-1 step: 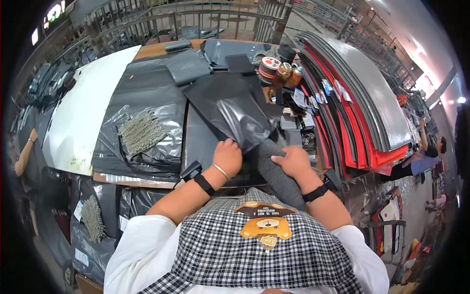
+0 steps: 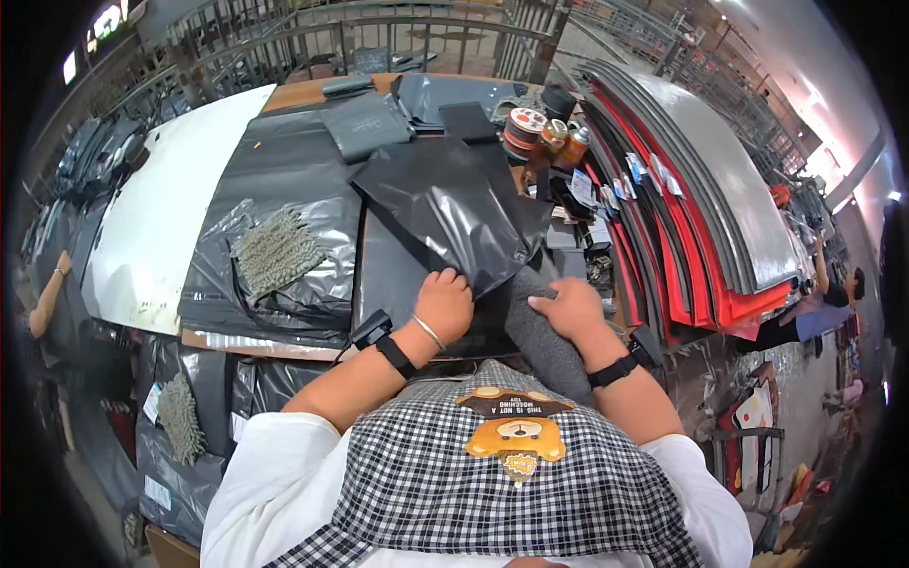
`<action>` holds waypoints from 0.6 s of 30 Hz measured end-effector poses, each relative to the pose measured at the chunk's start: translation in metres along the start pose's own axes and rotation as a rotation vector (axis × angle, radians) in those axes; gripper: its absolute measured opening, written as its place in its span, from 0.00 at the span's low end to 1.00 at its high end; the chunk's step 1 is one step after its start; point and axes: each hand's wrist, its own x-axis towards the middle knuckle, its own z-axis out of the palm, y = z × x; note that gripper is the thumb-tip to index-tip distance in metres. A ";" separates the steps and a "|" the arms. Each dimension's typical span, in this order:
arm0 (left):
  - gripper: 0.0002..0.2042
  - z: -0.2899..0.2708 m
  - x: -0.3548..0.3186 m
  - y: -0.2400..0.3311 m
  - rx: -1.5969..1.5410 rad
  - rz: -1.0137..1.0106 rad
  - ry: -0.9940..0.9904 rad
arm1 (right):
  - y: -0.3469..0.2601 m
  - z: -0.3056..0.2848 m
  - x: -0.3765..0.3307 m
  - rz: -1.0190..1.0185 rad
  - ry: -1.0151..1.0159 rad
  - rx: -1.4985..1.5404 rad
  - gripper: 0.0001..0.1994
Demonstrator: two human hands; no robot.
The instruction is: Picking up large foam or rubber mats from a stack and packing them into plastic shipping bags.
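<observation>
A black plastic bag (image 2: 445, 204) lies across the middle of the table, its lower edge toward me. My left hand (image 2: 443, 306) is closed on that near edge, fingers curled over it. Held against my right side is a dark grey, fleecy folded piece, perhaps a mat (image 2: 544, 336), with my right hand (image 2: 574, 310) gripping its upper part. The piece's far end is beside the bag's lower right corner; I cannot tell whether it is inside. My wrists partly hide its lower part.
To the left, a shaggy grey-green mat piece (image 2: 278, 253) rests on black plastic sheeting (image 2: 270, 180). Beyond it is a white board (image 2: 170, 208). Stacked red and grey mats (image 2: 705, 208) stand on the right. Tape rolls (image 2: 523, 133) sit at the back; people work at both sides.
The grey piece has shifted slightly to the right with my right hand. The black bag's right part has spread wider and its creases have moved. My left hand keeps hold of the edge.
</observation>
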 end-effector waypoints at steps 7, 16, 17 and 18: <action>0.33 -0.004 -0.024 -0.039 -0.318 -0.120 -0.014 | -0.013 -0.017 0.009 -0.114 -0.003 -0.029 0.26; 0.34 -0.006 -0.017 -0.059 -0.440 -0.354 -0.083 | -0.018 -0.036 0.011 -0.154 0.015 0.031 0.23; 0.33 -0.007 -0.015 -0.059 -0.519 -0.381 -0.047 | -0.016 -0.039 0.012 -0.169 0.038 0.045 0.23; 0.32 -0.008 -0.012 -0.060 -0.599 -0.406 -0.010 | -0.017 -0.042 0.012 -0.185 0.062 0.058 0.22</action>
